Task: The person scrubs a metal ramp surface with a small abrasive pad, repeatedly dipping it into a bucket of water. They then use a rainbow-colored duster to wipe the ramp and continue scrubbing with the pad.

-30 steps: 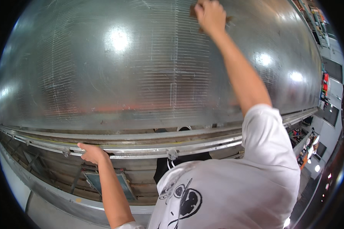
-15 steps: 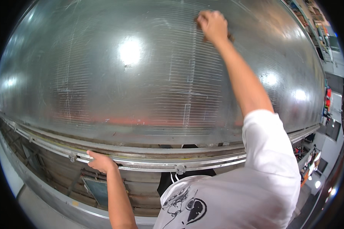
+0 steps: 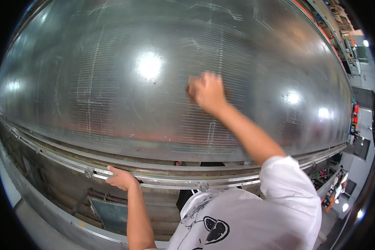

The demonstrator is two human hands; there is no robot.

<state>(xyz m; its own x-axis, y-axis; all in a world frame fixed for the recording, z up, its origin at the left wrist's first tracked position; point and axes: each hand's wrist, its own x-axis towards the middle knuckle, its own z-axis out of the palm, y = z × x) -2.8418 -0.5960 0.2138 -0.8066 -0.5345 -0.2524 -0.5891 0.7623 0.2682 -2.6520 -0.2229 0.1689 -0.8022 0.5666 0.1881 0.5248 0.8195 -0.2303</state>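
Note:
A huge curved tank wall (image 3: 112,83) of shiny, finely ribbed metal fills the view. My right hand (image 3: 209,92) is stretched up and pressed flat against it, holding a small dark pad (image 3: 191,89) that shows only at the hand's left edge. My left hand (image 3: 121,179) is lower down, its fingers curled over a metal rail (image 3: 237,182) that runs along the tank's lower edge. My white printed shirt (image 3: 246,216) covers the bottom right.
Round bolt heads (image 3: 88,171) sit along the rail. Below the rail there is a steel frame with a blue-grey panel (image 3: 108,210). At the far right edge stand workshop shelves and equipment (image 3: 354,121). Bright lamp reflections spot the tank wall.
My right hand has slid down and to the left across the tank wall with the pad. My left hand stays on the rail.

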